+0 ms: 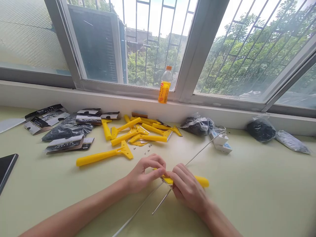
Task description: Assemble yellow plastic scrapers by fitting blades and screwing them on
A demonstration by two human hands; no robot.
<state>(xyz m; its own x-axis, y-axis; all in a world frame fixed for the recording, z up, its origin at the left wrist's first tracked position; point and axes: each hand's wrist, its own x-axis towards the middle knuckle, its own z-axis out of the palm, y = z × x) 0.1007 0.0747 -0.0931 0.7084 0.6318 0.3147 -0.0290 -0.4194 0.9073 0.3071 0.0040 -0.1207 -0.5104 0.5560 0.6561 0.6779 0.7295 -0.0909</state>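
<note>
In front of me a yellow scraper (201, 181) lies under both hands, its handle pointing right. My right hand (189, 186) is closed over its middle, and a thin metal shaft (161, 202), like a screwdriver's, sticks out below that hand. My left hand (145, 172) pinches at the scraper's head, its fingertips close to those of the right. Whether a small part sits between them is hidden. Just beyond the left hand lie several small screws (148, 150) and a loose yellow scraper handle with its head (106, 156).
More yellow scrapers (138, 135) are piled at the back. Cardboard packaging (65, 144) and black bags (66, 125) lie left. A white cable (204, 146) runs under my hands to a white charger (220, 140). A drink bottle (165, 87) stands on the sill; a dark device (7, 169) is at left.
</note>
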